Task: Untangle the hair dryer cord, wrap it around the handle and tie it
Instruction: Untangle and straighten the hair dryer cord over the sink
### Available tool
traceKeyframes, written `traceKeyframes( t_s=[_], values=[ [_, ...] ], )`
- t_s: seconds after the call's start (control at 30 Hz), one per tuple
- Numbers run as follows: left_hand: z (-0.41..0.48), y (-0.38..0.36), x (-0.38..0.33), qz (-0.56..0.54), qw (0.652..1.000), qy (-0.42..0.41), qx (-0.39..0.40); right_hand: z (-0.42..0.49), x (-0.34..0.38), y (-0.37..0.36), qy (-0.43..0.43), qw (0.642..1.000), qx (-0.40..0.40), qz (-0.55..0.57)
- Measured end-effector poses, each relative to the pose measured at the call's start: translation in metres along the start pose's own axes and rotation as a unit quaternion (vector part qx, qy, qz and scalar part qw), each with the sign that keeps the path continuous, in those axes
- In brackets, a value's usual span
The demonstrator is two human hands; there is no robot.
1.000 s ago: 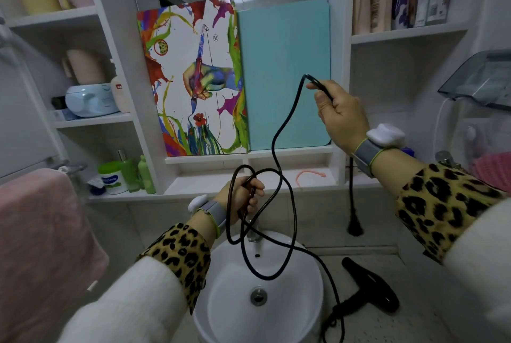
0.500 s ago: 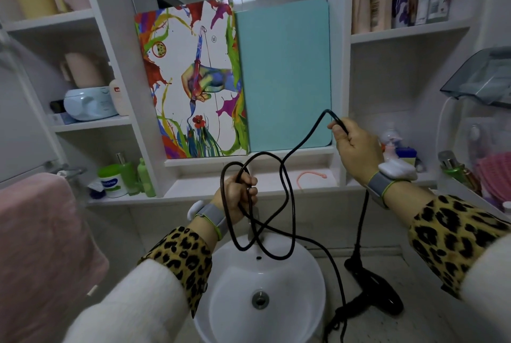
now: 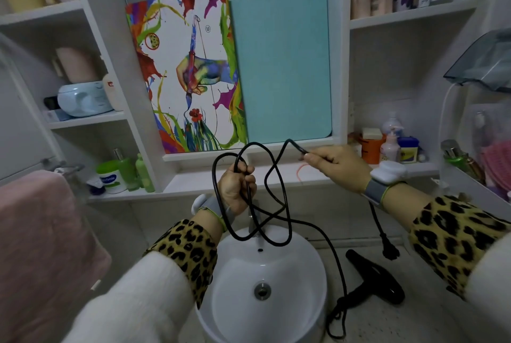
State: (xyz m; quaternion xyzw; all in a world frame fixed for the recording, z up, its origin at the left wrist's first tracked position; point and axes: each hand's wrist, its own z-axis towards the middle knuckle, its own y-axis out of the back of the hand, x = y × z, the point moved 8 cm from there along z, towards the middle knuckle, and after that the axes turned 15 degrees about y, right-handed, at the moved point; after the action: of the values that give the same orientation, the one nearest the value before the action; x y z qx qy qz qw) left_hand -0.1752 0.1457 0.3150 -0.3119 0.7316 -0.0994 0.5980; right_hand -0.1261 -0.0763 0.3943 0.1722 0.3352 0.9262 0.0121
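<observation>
A black hair dryer (image 3: pixel 373 276) lies on the speckled counter to the right of the sink. Its black cord (image 3: pixel 279 193) rises from the handle in tangled loops over the basin. My left hand (image 3: pixel 237 188) grips a bunch of those loops above the tap. My right hand (image 3: pixel 337 166) pinches the cord further along, at about the same height. From my right hand the cord's end drops behind my wrist, and the plug (image 3: pixel 390 250) hangs just above the counter.
A round white sink (image 3: pixel 309 273) sits directly below my hands. A pink towel (image 3: pixel 41 246) hangs at the left. Bottles and jars (image 3: pixel 390 146) crowd the shelves on both sides. A colourful board (image 3: pixel 188 72) and a teal board (image 3: pixel 282 66) lean behind.
My right hand has come down from head height to the level of my left hand, taking the cord with it. The plug has dropped towards the counter. The loops have slackened.
</observation>
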Motion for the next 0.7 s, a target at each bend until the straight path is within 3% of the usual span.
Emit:
traceKeyframes(
  t_s=[0.23,0.5,0.7],
  values=[
    [-0.009,-0.034,0.012,-0.014,0.998,0.018,0.061,0.011,0.029,-0.041,0.024,0.994,0.097,-0.038],
    [-0.019,-0.048,0.014,0.035,0.992,0.020,0.118,0.021,0.028,-0.048,-0.013,0.986,0.112,-0.125],
    [-0.037,-0.071,0.011,0.123,0.974,-0.011,0.190,0.029,0.045,-0.054,-0.027,0.993,0.115,0.010]
  ],
)
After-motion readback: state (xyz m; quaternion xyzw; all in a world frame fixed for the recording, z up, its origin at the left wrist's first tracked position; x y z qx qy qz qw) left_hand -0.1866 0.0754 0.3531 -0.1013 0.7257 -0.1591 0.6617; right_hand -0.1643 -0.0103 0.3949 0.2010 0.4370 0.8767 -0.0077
